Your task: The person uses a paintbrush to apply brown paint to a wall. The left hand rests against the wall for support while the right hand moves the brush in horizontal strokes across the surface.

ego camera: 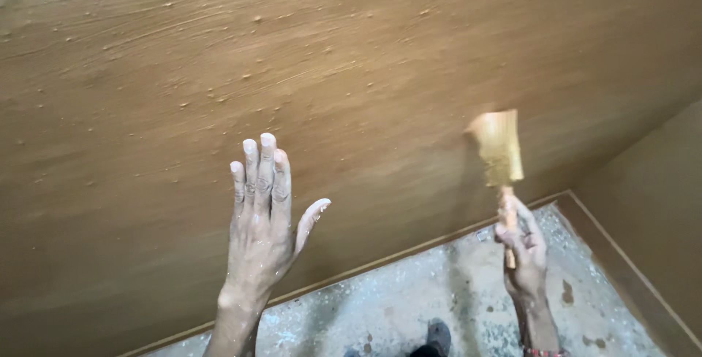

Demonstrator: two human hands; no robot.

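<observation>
My left hand (261, 218) is raised flat against the brown painted wall (292, 57), fingers straight and close together, thumb out to the right, holding nothing. White dust speckles its back. My right hand (523, 247) grips the wooden handle of a paintbrush (499, 149), held upright. The brush's wide bristles are loaded with ochre paint and sit at or just off the wall, blurred. The wall surface shows brush streaks and small grainy bumps.
A speckled grey floor (409, 306) with paint drips lies below, edged by a brown skirting strip (439, 236). A second brown wall (658, 196) meets the first at a corner on the right. A dark shoe tip (437, 335) shows at the bottom.
</observation>
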